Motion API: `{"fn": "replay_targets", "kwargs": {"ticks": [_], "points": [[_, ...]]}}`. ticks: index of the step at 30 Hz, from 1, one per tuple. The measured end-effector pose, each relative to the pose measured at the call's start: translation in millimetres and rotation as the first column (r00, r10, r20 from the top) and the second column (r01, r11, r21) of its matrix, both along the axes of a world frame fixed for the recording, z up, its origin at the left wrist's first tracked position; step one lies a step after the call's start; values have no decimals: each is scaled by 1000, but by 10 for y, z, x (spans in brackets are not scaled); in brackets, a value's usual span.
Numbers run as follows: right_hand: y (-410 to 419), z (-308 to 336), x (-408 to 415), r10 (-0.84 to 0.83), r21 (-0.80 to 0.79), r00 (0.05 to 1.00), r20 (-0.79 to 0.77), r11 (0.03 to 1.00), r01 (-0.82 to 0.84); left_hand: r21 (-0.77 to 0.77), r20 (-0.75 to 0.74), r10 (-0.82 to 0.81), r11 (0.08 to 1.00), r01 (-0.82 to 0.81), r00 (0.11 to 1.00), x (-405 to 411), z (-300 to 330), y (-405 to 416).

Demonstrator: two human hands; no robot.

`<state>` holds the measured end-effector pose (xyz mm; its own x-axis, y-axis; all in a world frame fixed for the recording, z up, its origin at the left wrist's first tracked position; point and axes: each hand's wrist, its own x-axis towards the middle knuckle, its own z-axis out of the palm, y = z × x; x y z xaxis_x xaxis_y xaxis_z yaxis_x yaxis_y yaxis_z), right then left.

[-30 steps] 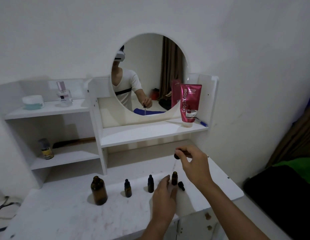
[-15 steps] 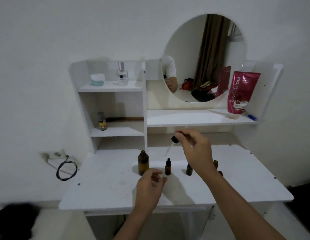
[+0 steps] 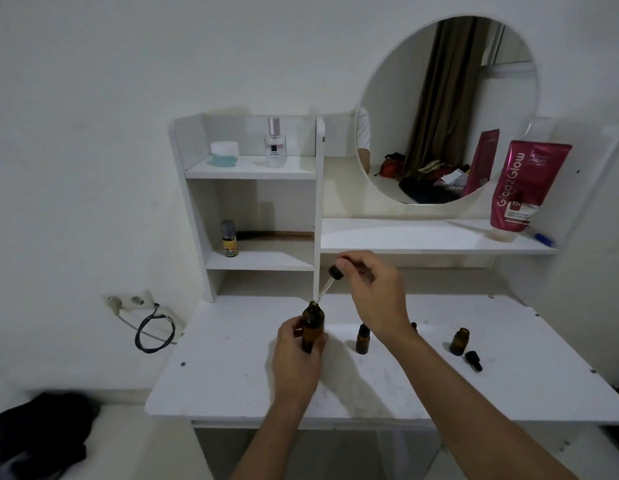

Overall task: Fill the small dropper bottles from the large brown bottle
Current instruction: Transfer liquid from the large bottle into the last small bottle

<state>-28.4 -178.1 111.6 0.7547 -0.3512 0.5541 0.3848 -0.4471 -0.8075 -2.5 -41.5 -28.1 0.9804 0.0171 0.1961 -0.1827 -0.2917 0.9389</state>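
Two hands meet at the large brown bottle [image 3: 312,328], upright at frame centre on the tabletop [image 3: 231,372]: left hand [image 3: 297,362] grips its body, right hand [image 3: 373,289] pinches the dropper [image 3: 327,285], slanting down-left, tip at the mouth.

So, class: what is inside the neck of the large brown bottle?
The dropper's glass tip enters the large brown bottle's mouth. The right hand pinches its bulb; the left hand holds the bottle. Dark glass hides the liquid level.
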Motion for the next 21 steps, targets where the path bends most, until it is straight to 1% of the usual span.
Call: {"fn": "replay_targets", "kwargs": {"ticks": [5, 9, 11, 15, 21], "points": [[62, -88, 124, 31, -127, 999, -34, 991, -35, -3, -14, 4, 1000, -4, 1000, 7, -16, 2], [121, -222, 203, 96, -273, 990, -108, 954, -122, -6, -4, 13, 1000, -13, 1000, 4, -14, 5], [128, -311, 246, 83, -281, 984, -160, 951, -126, 1, -3, 17, 1000, -17, 1000, 9, -17, 8], [130, -445, 300, 26, -248, 974, -225, 965, -83, 14, -13, 18, 1000, -17, 1000, 15, -34, -1], [204, -537, 337, -31, -309, 981, -191, 951, -30, 38, -23, 24, 999, -23, 999, 33, -37, -7]]}}
